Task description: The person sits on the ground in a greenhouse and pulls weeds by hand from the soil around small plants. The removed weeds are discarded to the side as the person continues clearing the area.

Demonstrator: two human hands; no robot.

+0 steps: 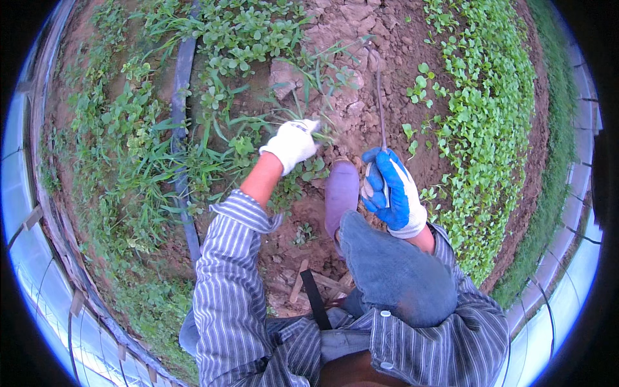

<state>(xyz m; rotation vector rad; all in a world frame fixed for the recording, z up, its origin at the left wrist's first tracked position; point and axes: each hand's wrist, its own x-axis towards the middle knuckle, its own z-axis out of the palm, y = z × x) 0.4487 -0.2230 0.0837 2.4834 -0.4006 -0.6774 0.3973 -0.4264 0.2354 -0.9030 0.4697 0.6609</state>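
Note:
My left hand (292, 144), in a white knit glove, is closed around a tuft of grassy weeds (327, 131); its fingertips are blurred. Long green blades (316, 72) spread over the soil just beyond it. In my right hand (394, 193), gloved in white with a blue-coated palm, is the handle of a thin-shafted hand tool (379, 101). The metal shaft runs forward from the fist and bends left at its far end, where the head is hard to make out against cracked soil (355, 19).
A purple shoe (342, 193) stands between my hands, below a bent knee (396, 271). Leafy seedlings (493, 121) grow in a dense bed on the right. A flat dark hose (181, 96) crosses the weeds (145, 111) on the left. Wood scraps (300, 280) lie near me.

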